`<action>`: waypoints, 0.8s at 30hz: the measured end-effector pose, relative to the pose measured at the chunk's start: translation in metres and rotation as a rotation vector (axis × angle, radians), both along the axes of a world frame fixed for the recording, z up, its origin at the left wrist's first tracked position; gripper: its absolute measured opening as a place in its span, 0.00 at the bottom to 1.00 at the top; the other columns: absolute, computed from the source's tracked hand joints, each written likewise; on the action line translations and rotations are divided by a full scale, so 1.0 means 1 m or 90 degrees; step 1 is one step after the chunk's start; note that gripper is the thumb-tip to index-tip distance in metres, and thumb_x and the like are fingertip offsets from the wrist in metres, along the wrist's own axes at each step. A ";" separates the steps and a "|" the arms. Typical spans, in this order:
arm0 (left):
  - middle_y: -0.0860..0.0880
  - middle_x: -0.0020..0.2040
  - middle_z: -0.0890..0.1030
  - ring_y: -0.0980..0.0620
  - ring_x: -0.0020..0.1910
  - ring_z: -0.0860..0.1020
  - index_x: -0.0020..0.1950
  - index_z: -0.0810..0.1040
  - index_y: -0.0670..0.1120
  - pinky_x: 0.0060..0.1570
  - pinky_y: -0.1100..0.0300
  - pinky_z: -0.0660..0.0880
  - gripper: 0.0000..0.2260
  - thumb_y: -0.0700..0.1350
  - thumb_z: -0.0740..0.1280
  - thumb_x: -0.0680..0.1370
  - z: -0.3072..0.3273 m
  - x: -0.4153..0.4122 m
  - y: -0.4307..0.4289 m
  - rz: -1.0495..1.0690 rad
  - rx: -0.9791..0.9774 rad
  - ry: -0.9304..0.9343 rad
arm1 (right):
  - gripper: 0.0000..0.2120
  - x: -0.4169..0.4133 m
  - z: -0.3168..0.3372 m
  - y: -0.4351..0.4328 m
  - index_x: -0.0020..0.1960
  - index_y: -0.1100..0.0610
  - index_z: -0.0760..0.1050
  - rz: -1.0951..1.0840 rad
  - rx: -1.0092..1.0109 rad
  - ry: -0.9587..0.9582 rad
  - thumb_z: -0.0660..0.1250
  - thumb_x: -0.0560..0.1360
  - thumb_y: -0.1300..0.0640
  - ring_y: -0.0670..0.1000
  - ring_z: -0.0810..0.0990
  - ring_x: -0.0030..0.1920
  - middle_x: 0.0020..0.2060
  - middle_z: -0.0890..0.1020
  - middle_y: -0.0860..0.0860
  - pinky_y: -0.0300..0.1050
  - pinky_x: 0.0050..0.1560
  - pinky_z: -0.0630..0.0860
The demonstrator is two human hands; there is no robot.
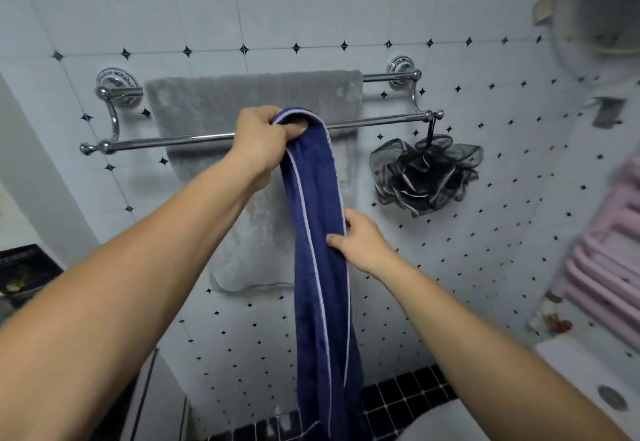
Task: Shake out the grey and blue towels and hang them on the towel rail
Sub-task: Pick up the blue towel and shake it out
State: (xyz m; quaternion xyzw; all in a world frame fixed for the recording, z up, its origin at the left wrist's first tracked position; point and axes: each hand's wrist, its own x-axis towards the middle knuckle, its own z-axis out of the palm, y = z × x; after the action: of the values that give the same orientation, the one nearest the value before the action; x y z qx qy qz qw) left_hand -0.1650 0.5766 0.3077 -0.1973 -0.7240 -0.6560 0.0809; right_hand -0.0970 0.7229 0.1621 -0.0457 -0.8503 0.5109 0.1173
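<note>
A double chrome towel rail [381,119] is fixed to the tiled wall. The grey towel [242,104] hangs spread over its back bar. The blue towel [318,267], with a pale edge stripe, hangs long and narrow in front of the front bar. My left hand [259,139] grips the blue towel's top fold at the height of the front bar. My right hand [360,239] pinches the towel's right edge lower down. The towel's bottom end runs out of view.
A black mesh bath sponge [426,173] hangs from the right end of the front bar. A pink radiator [609,250] is on the right wall. A white ledge [588,371] lies at the lower right, and a dark object [24,267] at the left edge.
</note>
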 end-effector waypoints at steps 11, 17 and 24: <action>0.50 0.30 0.75 0.56 0.27 0.72 0.35 0.78 0.44 0.31 0.63 0.70 0.09 0.42 0.71 0.75 0.014 -0.020 -0.036 0.057 0.009 0.006 | 0.03 0.020 -0.097 0.008 0.42 0.58 0.79 -0.078 -0.043 -0.219 0.69 0.74 0.62 0.52 0.82 0.39 0.39 0.84 0.53 0.47 0.41 0.80; 0.40 0.35 0.79 0.40 0.37 0.80 0.34 0.75 0.42 0.42 0.50 0.80 0.22 0.60 0.61 0.74 -0.041 -0.035 -0.062 0.216 -0.314 -0.054 | 0.02 -0.001 -0.030 0.007 0.40 0.63 0.78 -0.082 -0.310 -0.172 0.69 0.72 0.68 0.56 0.80 0.35 0.35 0.82 0.61 0.49 0.40 0.78; 0.47 0.40 0.83 0.47 0.38 0.79 0.47 0.79 0.45 0.42 0.57 0.73 0.08 0.48 0.64 0.80 -0.099 -0.024 -0.089 0.061 -0.022 -0.365 | 0.09 -0.015 0.020 0.011 0.40 0.67 0.72 -0.250 -0.690 -0.059 0.57 0.75 0.75 0.54 0.79 0.24 0.33 0.75 0.59 0.47 0.27 0.81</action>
State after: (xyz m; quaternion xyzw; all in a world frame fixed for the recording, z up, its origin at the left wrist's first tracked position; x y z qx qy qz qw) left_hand -0.1886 0.4880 0.2089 0.0294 -0.7367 -0.6682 -0.0993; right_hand -0.1124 0.7336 0.1826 -0.2782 -0.4471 0.8397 0.1325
